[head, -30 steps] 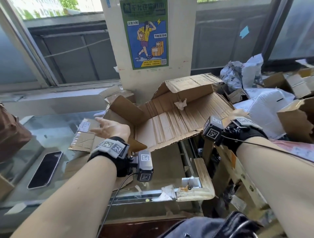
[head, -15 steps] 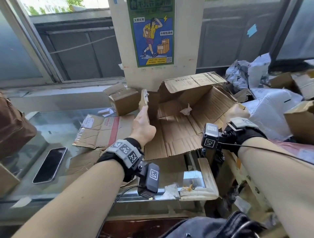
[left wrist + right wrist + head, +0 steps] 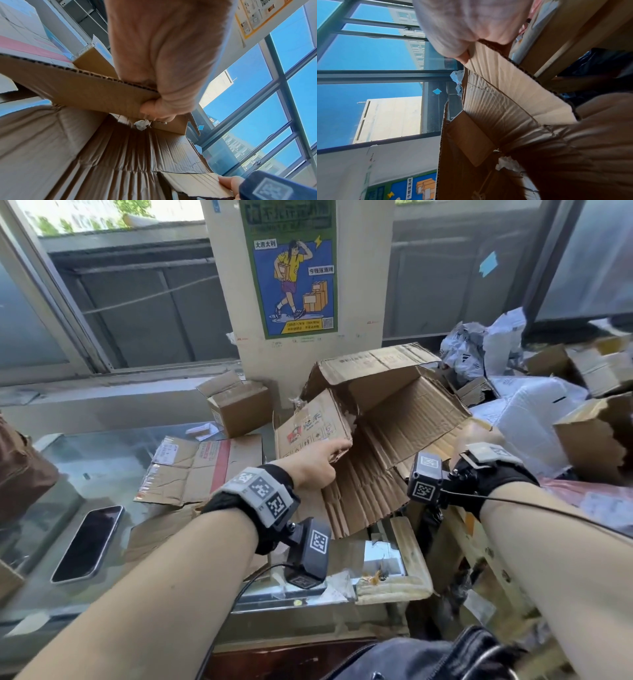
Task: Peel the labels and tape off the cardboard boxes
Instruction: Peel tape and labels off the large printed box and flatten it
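Large opened cardboard box [image 3: 394, 419], creased and torn, lying on its side at the right end of a glass-topped counter [image 3: 102, 446], mouth toward the person. Left hand [image 3: 313, 465]: grips the box's printed left flap [image 3: 313, 428] at its lower edge; in the left wrist view the thumb tip [image 3: 150, 109] presses the flap's inner face while the other fingers are hidden behind the board. Right hand [image 3: 474, 436]: holds the right flap's edge; the right wrist view shows a thumb [image 3: 464, 56] on the flap's inner face, the remaining fingers out of sight. Contents: one crumpled white scrap of paper [image 3: 141, 123] at the inner corner, seen in both wrist views but concealed by the left flap in the head view. Head view only: a flattened box [image 3: 202, 467] bearing a white label [image 3: 168, 451] and a red band, flat on the glass left of the held box; a small closed box [image 3: 239, 409] behind it; a phone [image 3: 87, 544], face up, near the counter's front; a poster [image 3: 291, 268] on the pillar; grey mailer bags [image 3: 479, 350] piled at the right.
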`<state>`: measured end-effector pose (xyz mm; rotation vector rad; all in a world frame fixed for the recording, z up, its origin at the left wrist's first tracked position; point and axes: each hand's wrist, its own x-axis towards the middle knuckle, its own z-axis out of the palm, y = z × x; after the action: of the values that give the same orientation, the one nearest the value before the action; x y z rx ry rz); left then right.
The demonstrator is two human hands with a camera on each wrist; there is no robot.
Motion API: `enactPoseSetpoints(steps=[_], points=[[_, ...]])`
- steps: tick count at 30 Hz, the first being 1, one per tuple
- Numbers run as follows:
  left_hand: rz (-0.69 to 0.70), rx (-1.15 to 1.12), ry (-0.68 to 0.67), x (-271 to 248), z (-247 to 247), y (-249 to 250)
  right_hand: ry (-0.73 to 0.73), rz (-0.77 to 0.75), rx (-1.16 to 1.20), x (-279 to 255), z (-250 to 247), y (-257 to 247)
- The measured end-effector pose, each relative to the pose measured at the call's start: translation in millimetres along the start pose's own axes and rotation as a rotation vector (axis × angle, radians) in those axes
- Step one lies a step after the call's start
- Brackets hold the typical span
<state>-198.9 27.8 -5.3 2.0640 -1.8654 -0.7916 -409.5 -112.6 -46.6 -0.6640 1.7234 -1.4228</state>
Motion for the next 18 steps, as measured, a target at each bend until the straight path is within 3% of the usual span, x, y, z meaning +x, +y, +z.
enactPoseSetpoints(steps=[2, 6, 9, 11, 13, 15, 18], points=[[0.0, 0.008, -0.012, -1, -1, 2, 0.075, -0.192, -0.117, -5, 0, -5], [0.0, 0.057, -0.008, -2, 5, 6, 0.064, -0.637, -0.58, -19, -3, -21], [0.019, 0.087, -0.015, -2, 4, 8, -0.056, -1.044, -0.838, -33, 7, -35], [0.041, 0.097, -0.03, -1, 4, 10, -0.264, -1.135, -0.919, -49, 17, -44], [0.072, 0.134, -0.043, 0, 4, 12, -0.585, -0.992, -0.939, -68, 27, -52], [0.1, 0.17, -0.039, 0, 4, 13, -0.895, -0.688, -0.907, -83, 36, -51], [0.123, 0.182, -0.016, 0, 6, 11, -1.111, -0.242, -0.88, -89, 42, -38]])
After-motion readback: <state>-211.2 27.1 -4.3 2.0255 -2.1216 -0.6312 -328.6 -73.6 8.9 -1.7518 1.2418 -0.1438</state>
